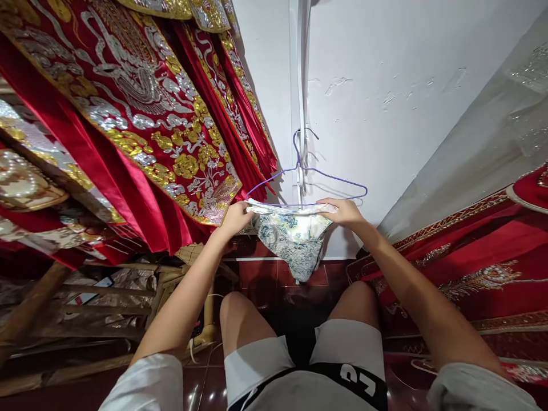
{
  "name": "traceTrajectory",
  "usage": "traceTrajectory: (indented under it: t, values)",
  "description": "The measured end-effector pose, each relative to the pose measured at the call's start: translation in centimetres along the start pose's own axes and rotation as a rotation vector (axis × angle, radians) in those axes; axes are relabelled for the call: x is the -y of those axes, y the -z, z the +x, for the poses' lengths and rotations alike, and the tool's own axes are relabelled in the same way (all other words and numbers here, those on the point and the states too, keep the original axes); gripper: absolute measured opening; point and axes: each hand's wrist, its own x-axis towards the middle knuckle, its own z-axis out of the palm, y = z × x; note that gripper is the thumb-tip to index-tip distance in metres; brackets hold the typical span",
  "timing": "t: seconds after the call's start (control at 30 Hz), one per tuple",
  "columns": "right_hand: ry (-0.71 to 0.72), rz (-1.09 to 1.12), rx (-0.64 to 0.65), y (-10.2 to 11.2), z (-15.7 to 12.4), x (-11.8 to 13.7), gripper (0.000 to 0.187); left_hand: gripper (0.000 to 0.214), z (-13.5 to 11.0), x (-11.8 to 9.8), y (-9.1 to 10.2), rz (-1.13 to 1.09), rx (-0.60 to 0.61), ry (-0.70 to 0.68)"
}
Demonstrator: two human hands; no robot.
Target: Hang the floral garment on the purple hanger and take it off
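A small white garment with a blue-green and yellow floral print [295, 237] hangs from the lower bar of a thin purple hanger [331, 176]. Its top edge is stretched wide and its body narrows to a point at the bottom. My left hand [235, 220] is closed on the garment's upper left corner, near the hanger's left end. Gripping the upper right corner, my right hand [343, 212] has its fingers against the hanger's bar. The hanger's hook [306, 134] is up by a white vertical pole [301, 68].
Red costumes with gold and silver embroidery [184, 131] hang at left. More red embroidered cloth [479, 268] and sheer white fabric [462, 131] are at right. A bamboo frame [115, 311] stands low on the left. A white wall [363, 74] rises ahead.
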Motion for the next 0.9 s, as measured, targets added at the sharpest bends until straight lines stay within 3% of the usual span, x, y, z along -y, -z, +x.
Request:
traceTrajectory:
  t: [0.1,0.23,0.37,0.47,0.63,0.8,0.9]
  values:
    - [-0.001,0.007,0.002,0.5,-1.0,0.1,0.044,0.015,0.3,-1.1,-0.4,0.064,-0.049,0.037]
    - [-0.013,0.032,-0.049,1.2,-1.3,0.3,0.043,0.023,0.6,-1.8,-0.4,0.047,0.031,0.075]
    - [-0.034,0.095,-0.049,1.6,-1.5,0.7,0.044,0.017,0.4,-2.3,0.2,0.017,-0.011,-0.019]
    - [-0.061,0.261,-0.050,1.7,-2.1,1.3,0.039,0.013,0.1,-2.1,0.4,-0.032,-0.023,-0.090]
    - [-0.106,0.416,-0.072,1.5,-3.1,2.3,0.034,0.021,0.4,-1.6,0.4,0.009,0.063,-0.103]
    - [-0.096,0.369,-0.065,1.6,-4.1,2.6,0.034,0.009,0.5,-4.5,1.4,-0.074,-0.076,-0.363]
    - [-0.002,0.387,-0.025,2.1,-5.1,3.1,0.044,0.014,0.4,-6.4,1.9,-0.216,-0.159,-0.362]
